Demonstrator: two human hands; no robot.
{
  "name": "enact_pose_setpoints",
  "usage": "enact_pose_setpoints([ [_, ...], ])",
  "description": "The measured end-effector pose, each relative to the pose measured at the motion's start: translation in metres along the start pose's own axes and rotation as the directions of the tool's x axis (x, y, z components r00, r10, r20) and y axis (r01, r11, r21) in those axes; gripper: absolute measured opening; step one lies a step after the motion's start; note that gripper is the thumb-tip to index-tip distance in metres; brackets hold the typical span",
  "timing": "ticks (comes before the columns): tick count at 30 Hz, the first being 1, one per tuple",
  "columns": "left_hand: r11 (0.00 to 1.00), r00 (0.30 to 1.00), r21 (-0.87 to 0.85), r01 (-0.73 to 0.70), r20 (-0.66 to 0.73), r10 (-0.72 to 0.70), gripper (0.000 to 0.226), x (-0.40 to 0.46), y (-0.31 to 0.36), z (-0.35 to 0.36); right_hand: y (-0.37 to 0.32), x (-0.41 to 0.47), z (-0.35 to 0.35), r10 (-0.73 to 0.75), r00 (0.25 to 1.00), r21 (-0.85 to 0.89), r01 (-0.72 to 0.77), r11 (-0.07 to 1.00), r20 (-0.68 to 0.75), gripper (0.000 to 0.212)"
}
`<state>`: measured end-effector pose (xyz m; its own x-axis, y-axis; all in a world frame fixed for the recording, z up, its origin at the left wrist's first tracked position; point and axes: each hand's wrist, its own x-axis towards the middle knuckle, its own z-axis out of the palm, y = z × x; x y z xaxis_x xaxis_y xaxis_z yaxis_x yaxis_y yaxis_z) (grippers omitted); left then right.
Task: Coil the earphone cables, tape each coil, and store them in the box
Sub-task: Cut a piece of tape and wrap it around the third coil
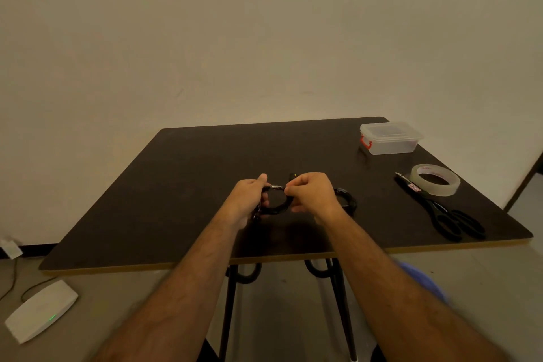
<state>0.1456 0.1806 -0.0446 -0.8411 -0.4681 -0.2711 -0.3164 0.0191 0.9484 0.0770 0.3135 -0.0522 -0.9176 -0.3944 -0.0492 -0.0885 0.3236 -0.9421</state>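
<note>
Both forearms reach over the near edge of our dark table. Left hand: fingers curled round the left side of a black coiled earphone cable, held just above the tabletop. Right hand: thumb and fingers pinching the coil's top, where a pale strip of tape shows between our hands. Second black coil: lying just right of our right hand. Far right: clear lidded box, tape roll, black scissors.
</note>
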Motion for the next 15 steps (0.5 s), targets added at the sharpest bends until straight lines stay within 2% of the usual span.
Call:
enact_pose_setpoints([
  [3, 1.000, 1.000, -0.010, 0.015, -0.014, -0.015, 0.027, 0.010, -0.003, 0.001, 0.007, 0.011, 0.006, 0.000, 0.997, -0.141, -0.010, 0.990, -0.074, 0.014],
  [6, 0.979, 0.997, 0.202, -0.036, -0.054, 0.047, 0.020, 0.023, -0.009, 0.001, 0.013, 0.022, 0.011, -0.037, 0.993, -0.286, 0.003, 0.958, -0.113, 0.020],
  [9, 0.909, 0.992, 0.412, -0.056, -0.082, 0.099, 0.022, 0.034, -0.012, -0.001, 0.015, 0.029, 0.016, -0.076, 0.990, -0.365, 0.027, 0.930, -0.121, 0.014],
  [15, 0.762, 0.974, 0.645, -0.057, -0.130, 0.183, 0.024, 0.044, -0.020, 0.000, 0.019, 0.034, 0.024, -0.145, 0.981, -0.525, 0.057, 0.849, -0.130, 0.016],
])
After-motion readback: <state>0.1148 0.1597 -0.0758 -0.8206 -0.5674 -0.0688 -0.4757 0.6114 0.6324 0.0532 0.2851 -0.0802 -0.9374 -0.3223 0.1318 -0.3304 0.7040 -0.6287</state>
